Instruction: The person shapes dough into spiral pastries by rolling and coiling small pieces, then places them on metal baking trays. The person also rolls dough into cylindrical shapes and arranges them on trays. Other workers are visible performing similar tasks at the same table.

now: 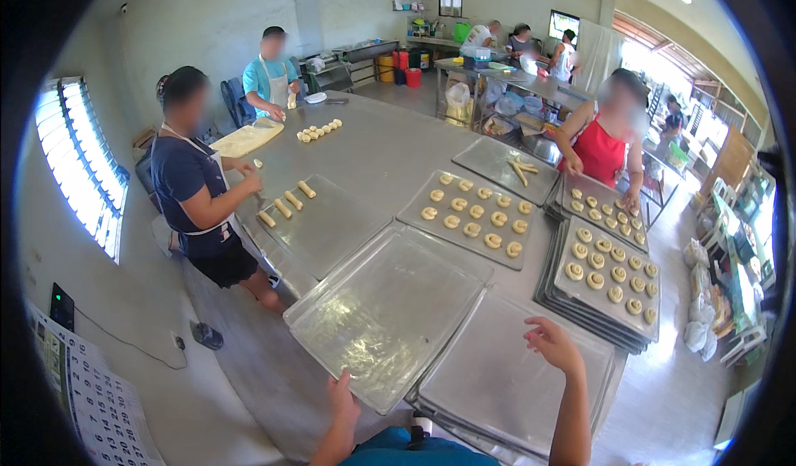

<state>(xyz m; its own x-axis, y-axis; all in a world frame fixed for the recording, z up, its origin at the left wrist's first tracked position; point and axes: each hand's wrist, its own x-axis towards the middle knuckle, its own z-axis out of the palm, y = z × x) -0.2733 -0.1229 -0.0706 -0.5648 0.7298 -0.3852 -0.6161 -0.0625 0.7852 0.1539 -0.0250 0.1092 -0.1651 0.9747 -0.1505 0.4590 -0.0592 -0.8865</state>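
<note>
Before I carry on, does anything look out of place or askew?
Yes: the shiny, rectangular grey metal tray held by the bare left hand looks askew, its left part jutting beyond the long metal table, over the grey floor.

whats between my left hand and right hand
In the head view: part of the glossy baking tray held by the left hand, then the second baking tray nearer the right hand.

Daylight blows out the left window (81, 163) and glints off the held tray (385, 317); faces (628, 105) are blurred, and edges bend toward the dark rim.
</note>
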